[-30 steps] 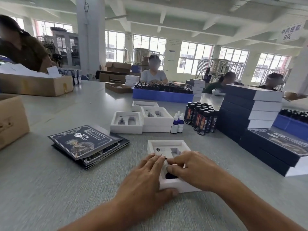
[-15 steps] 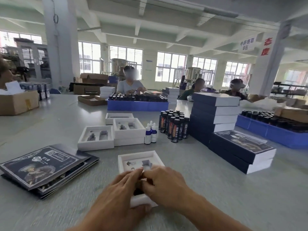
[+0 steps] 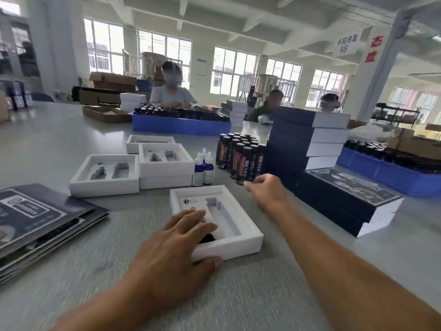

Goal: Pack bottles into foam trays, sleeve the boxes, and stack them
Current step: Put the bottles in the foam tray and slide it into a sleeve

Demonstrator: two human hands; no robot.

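Two bare hands work over a grey tabletop [image 3: 262, 295]. The left hand [image 3: 176, 244] lies flat on the near left part of a white rectangular foam tray [image 3: 229, 244], fingers straight across its top and thumb pressed against its near wall; a dark bottle [image 3: 207, 238] is partly visible under those fingers, seated in the tray's left slot, while the right slot stands bare. The right hand [image 3: 267, 192] hangs above the table at 1 o'clock from the tray, fingers loosely curled, grasping nothing, just in front of a cluster of dark upright bottles with orange labels [image 3: 238, 156]. Two small white dropper bottles with blue labels [image 3: 204, 169] stand just left of that cluster. At 11 o'clock from the tray sit more white foam trays [image 3: 105, 174], one pair stacked. At 9 o'clock lie flat dark printed card sleeves [image 3: 35, 218]. At 2 o'clock rises a stack of navy sleeved boxes with white ends [image 3: 310, 139], with lower stacks in front of it. Blue plastic crates of bottles [image 3: 181, 125] sit farther off, where other people are seated.
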